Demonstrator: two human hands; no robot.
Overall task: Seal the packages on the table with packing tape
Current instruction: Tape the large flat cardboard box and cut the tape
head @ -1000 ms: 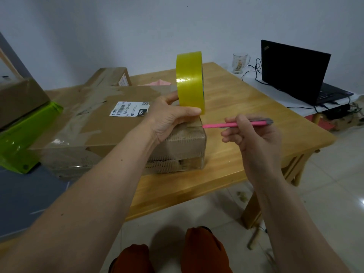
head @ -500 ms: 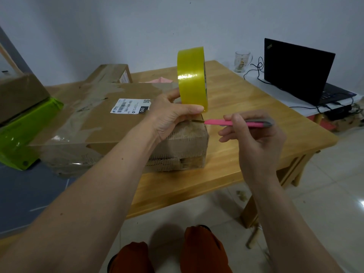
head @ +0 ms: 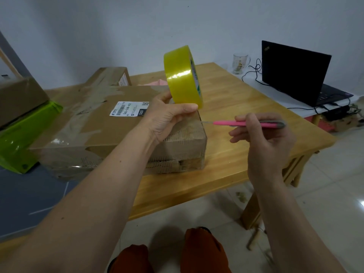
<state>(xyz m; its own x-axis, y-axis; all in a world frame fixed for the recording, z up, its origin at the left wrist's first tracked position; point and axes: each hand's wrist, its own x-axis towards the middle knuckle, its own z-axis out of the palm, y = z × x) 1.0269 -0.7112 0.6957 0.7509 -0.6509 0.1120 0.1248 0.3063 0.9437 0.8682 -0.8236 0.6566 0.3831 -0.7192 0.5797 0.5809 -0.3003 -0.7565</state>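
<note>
Left hand (head: 169, 119) gripping yellow tape roll (head: 182, 77), right hand (head: 264, 138) pinching pink cutter (head: 232, 123), box label (head: 129, 111) reads "060".

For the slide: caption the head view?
Left hand holds yellow tape roll over cardboard box; right hand holds pink utility knife.
</note>
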